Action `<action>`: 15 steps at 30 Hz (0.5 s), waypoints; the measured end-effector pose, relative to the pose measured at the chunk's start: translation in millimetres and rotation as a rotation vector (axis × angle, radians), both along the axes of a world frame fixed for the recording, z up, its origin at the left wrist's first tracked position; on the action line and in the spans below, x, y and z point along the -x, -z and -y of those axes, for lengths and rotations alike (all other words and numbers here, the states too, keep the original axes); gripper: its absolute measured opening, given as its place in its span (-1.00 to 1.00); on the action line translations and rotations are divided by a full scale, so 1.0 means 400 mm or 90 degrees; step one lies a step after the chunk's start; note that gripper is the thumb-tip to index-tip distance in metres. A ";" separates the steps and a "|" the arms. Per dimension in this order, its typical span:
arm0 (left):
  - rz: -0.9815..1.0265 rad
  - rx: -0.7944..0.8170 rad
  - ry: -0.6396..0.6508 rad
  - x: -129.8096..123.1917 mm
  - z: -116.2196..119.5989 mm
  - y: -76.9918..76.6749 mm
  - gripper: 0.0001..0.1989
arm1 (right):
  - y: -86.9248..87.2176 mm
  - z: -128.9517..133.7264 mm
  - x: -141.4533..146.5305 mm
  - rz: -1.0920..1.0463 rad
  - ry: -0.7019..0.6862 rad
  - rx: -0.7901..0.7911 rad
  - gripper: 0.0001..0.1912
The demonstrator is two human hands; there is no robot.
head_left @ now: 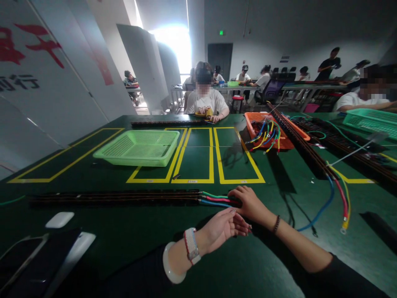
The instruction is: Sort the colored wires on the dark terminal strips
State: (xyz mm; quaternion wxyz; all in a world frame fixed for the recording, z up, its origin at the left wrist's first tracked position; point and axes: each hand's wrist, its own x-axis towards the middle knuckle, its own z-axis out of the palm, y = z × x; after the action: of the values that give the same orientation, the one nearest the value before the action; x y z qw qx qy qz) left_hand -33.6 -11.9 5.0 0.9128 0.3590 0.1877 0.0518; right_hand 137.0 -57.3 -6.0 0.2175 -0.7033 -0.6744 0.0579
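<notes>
A long dark busbar-like strip (118, 198) with thin copper-coloured lines lies across the green table in front of me. From its right end come green, red and blue cables (217, 200). My right hand (249, 205) lies over these cables with its fingers curled down around them; their far ends are hidden beneath it. Just below and nearer to me is my left hand (221, 229), palm turned up and fingers stretched out, slightly bent. Its thumb comes close to the blue cable, but I cannot tell whether they touch. Nothing clear rests in the left palm.
A light green basket (136, 159) stands beyond the strip. Farther right, an orange basket (266, 142) holds cables with ring terminals, and another strip (297, 140) leans across it. A white case (60, 219) and phone-like devices (46, 265) lie at left. A person (206, 101) sits opposite.
</notes>
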 end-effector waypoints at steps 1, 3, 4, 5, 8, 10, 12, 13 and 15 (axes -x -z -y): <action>0.001 0.003 0.001 0.000 -0.001 0.001 -0.76 | 0.002 -0.002 0.004 -0.004 0.000 0.014 -0.66; -0.001 0.007 0.001 0.000 -0.003 0.002 -0.75 | 0.004 -0.005 0.009 -0.017 -0.002 0.037 -0.72; -0.002 0.010 0.001 0.000 -0.004 0.002 -0.75 | 0.005 -0.007 0.010 -0.022 -0.003 0.045 -0.73; -0.004 0.012 0.002 0.000 -0.005 0.002 -0.74 | 0.004 -0.009 0.009 -0.024 -0.005 0.052 -0.73; -0.013 0.022 0.003 -0.001 -0.007 0.003 -0.73 | -0.003 -0.011 0.006 -0.022 -0.012 0.063 -0.76; -0.015 0.030 0.001 -0.001 -0.007 0.005 -0.72 | -0.009 -0.012 0.006 -0.019 -0.014 0.070 -0.76; -0.011 0.036 -0.003 -0.003 -0.006 0.007 -0.72 | -0.014 -0.013 0.010 -0.018 -0.010 0.071 -0.75; -0.009 0.038 -0.006 -0.003 -0.006 0.008 -0.71 | -0.016 -0.013 0.013 -0.020 -0.006 0.069 -0.74; -0.009 0.039 -0.011 -0.005 -0.005 0.010 -0.71 | -0.019 -0.012 0.020 -0.031 0.002 0.062 -0.75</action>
State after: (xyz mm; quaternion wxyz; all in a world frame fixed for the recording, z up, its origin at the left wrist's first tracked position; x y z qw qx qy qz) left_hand -31.8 -10.0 0.9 0.9216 0.3293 0.1987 0.0513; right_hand 128.8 -52.5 1.7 0.1995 -0.7123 -0.6643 0.1076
